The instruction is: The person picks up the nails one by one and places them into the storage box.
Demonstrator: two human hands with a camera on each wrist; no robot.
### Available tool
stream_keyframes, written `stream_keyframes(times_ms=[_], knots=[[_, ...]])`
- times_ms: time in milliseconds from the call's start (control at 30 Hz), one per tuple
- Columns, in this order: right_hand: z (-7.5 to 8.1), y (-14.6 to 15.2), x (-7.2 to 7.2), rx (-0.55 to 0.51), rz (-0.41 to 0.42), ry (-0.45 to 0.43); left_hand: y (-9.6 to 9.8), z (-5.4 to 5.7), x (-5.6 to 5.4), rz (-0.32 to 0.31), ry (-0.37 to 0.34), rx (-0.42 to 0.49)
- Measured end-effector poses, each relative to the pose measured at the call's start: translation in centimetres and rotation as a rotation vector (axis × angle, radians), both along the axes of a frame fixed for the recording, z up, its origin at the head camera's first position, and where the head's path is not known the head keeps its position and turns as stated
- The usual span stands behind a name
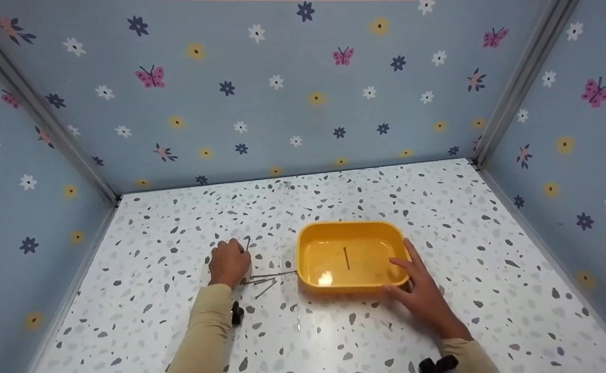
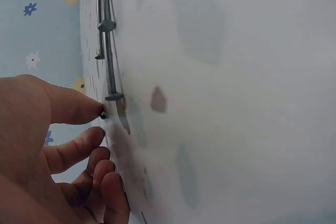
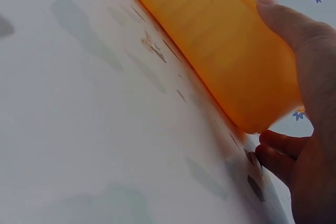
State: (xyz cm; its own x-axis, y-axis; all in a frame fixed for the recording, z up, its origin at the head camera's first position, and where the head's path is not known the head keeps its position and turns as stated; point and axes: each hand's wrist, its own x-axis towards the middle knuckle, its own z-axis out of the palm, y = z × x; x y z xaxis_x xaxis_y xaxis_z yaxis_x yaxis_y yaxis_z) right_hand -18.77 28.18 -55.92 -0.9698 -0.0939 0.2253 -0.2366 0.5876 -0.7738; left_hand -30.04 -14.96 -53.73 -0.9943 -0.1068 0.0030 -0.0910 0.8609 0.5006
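My left hand (image 1: 229,263) is low over the speckled table, pinching a nail (image 1: 248,245) between thumb and fingertips. In the left wrist view, only that nail's dark head (image 2: 103,115) shows at the thumb tip. Close to this hand, several loose nails (image 1: 265,288) lie in a small group, one reaching toward the tray. To their right sits a yellow plastic tray (image 1: 352,226) with rounded corners; a single nail (image 1: 346,258) lies inside it. My right hand (image 1: 423,295) holds the tray's right near corner, with the thumb at the rim and fingers along the right side.
The speckled white table (image 1: 178,223) is bounded by a blue flowered panel (image 1: 282,62) at the back and similar panels at both sides. Grey metal posts (image 1: 520,77) stand at the back corners. Dark wrist devices (image 1: 236,314) are on both wrists.
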Motion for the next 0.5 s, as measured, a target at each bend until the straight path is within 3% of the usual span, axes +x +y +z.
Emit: stream_keyframes(times_ms=[267,500], knots=[[0.1,-0.2,-0.1,-0.001,0.0,0.005,0.2,0.3,0.2,-0.004,0.016,-0.059],[0.0,0.0,-0.1,0.006,0.0,0.031,1.0,0.7,0.4,-0.061,-0.054,-0.093]])
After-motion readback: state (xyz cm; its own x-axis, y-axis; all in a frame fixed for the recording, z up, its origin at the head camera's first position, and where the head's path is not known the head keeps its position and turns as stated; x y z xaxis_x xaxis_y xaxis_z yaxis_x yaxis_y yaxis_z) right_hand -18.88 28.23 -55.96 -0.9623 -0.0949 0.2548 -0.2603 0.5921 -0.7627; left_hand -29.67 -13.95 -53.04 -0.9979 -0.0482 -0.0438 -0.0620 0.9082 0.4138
